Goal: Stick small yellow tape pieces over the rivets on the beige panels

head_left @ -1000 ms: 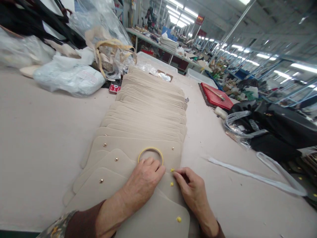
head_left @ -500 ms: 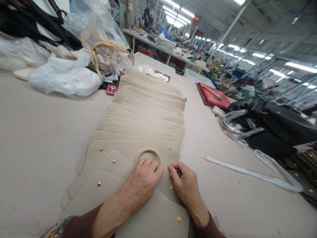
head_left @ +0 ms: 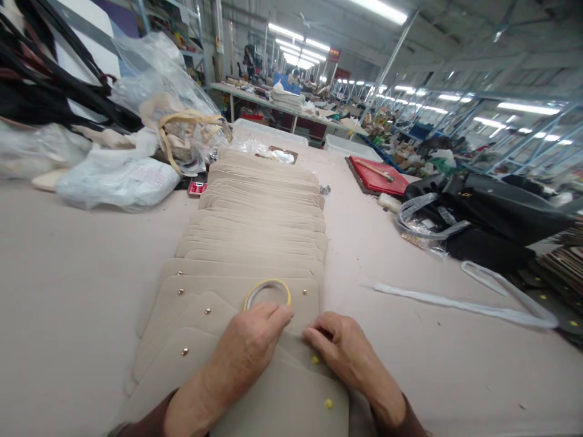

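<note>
A long overlapping row of beige flat panels [head_left: 255, 237] runs away from me over the table, with gold studs near the corners of the closest ones. My left hand [head_left: 250, 340] grips a roll of yellow-edged tape [head_left: 268, 284], tilted up above the near panels. Just to its right, my right hand [head_left: 339, 343] has thumb and fingers pinched together at the panels' right edge. What lies in that pinch is hidden. Small yellow pieces [head_left: 328, 403] sit on the right side of the two nearest panels. A gold stud [head_left: 305, 292] shows beyond my right hand.
Plastic-wrapped bundles [head_left: 118, 182] lie at the left. A white strip [head_left: 450, 303] stretches across the table at the right. Beyond it are black bags [head_left: 492, 212], a red slab [head_left: 378, 176] with a tool on it, and a dark stack [head_left: 555, 273] with yellow dots.
My view has shifted slightly. The tape roll in my left hand has tipped and moved a little apart from my right hand. My right hand stays pinched near the panels' right edge.
</note>
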The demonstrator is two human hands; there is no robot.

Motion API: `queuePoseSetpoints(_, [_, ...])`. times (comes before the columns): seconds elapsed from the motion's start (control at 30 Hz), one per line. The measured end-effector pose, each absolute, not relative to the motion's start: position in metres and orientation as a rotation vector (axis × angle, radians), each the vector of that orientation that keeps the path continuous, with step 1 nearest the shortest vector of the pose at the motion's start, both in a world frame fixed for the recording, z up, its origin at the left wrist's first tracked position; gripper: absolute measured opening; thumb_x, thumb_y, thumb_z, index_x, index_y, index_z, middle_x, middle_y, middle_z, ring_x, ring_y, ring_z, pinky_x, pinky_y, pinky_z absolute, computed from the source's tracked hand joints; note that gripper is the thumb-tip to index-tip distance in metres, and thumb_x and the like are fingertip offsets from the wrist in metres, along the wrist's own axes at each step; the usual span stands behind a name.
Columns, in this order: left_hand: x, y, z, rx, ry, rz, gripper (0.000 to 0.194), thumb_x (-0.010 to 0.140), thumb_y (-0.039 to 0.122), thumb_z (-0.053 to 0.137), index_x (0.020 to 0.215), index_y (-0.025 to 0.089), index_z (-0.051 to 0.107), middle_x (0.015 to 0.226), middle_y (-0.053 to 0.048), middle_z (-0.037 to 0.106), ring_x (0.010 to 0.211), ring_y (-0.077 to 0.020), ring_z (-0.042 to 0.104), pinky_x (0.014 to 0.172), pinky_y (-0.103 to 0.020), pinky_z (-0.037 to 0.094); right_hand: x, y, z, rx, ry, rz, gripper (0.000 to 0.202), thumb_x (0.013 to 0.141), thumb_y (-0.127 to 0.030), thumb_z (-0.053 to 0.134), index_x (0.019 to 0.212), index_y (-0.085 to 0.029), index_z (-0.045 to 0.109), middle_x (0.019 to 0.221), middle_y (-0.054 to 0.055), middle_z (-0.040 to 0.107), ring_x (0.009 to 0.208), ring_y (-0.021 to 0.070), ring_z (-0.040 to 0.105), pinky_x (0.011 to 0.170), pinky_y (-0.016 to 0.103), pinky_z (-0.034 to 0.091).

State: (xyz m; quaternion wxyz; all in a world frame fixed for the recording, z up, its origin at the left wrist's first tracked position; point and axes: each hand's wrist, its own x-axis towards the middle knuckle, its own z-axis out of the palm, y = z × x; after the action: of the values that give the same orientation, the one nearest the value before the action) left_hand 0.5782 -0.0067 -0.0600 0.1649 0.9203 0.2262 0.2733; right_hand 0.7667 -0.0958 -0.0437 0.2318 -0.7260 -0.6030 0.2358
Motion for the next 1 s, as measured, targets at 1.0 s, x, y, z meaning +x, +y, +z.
queuePoseSetpoints(1.0, [0.588,-0.009,-0.046,2.498,0.62,0.908,0.023,0.096,0.012,0.036,0.083,0.019,0.054,0.069,-0.001,0.055,0.061,-0.0145,0.054,0.054,-0.025,0.039,0.733,-0.077,-0.044,-1.691,-1.297,0.447,0.014,0.082,-0.021,0.056,0.069,-0.019,0.063,0.056,-0.002,0.06,0.049,0.0104,0.054,0.048,0.02,0.044])
